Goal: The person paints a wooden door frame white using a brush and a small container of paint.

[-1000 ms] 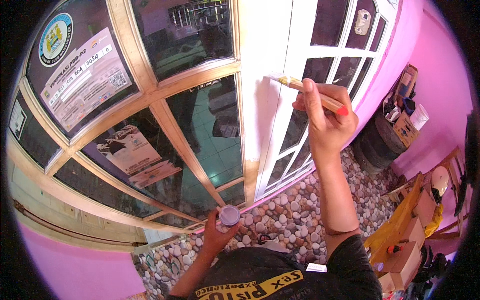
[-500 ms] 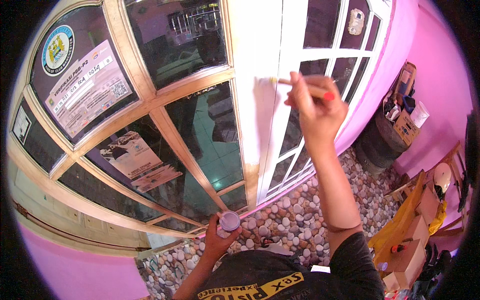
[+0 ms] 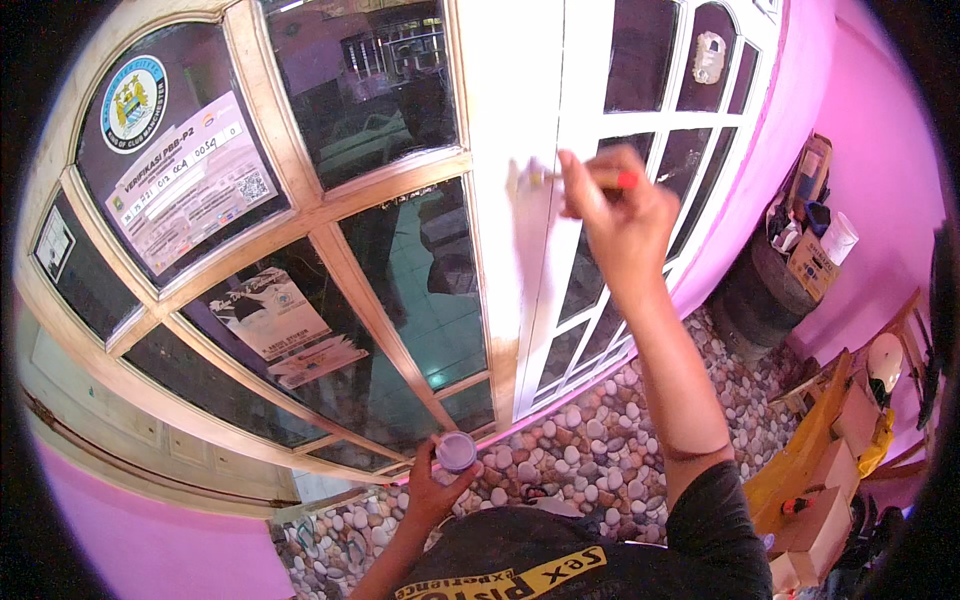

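Note:
My right hand (image 3: pixel 625 215) is closed round the handle of a paintbrush (image 3: pixel 610 179) with a red end. The brush's bristles meet the white-painted wooden post (image 3: pixel 505 80) between the window panes, where a shadow falls. Lower down, my left hand (image 3: pixel 440 490) grips a small round cup (image 3: pixel 456 451) of pale greyish-lilac paint, held from below and the side. Left of the post, the window frame (image 3: pixel 330 212) is bare light-brown wood; toward the right, the panel frame (image 3: pixel 640 124) is white. Motion blurs the right fingers and the brush tip.
A paper notice (image 3: pixel 195 185) and a round sticker (image 3: pixel 135 104) are on the left glass. The floor has a pebble pattern (image 3: pixel 590 440). Against the pink wall at right stand a dark barrel (image 3: pixel 755 290) with odds and ends on top and cardboard boxes (image 3: pixel 820 520).
My right hand and the brush have moved slightly down the post, and the brush is turned a little. The left hand with the cup has hardly shifted. The view has tilted slightly.

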`<state>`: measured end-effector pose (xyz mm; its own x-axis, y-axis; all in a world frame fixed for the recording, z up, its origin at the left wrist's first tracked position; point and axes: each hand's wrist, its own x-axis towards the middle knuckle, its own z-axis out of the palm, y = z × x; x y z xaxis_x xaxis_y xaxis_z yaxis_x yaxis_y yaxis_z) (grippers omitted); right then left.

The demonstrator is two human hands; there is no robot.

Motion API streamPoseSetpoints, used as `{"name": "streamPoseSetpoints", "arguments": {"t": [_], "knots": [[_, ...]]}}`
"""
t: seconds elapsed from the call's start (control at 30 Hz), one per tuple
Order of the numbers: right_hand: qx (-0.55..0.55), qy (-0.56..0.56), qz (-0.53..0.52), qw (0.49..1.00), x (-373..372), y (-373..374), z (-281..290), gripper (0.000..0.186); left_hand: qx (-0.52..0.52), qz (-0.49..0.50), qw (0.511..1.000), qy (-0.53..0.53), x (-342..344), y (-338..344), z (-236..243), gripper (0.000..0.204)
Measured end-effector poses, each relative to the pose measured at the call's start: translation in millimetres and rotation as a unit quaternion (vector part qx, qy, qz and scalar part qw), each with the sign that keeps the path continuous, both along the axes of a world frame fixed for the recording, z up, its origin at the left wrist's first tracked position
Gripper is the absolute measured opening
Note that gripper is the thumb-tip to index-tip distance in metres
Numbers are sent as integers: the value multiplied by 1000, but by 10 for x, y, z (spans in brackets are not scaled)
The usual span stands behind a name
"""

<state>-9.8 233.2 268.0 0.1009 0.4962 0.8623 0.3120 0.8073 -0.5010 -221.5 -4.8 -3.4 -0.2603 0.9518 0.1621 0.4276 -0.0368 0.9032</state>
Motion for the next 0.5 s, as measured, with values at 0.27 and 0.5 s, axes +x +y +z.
{"name": "streamPoseSetpoints", "arguments": {"t": [0.27,0.5], "knots": [[-9,32,21,999,39,-311,53,25,2,25,1000,9,13,-51,-91,76],[-28,-69,-10,997,-59,-75,-166,30,-13,-2,1000,11,-64,-80,-144,91]]}}
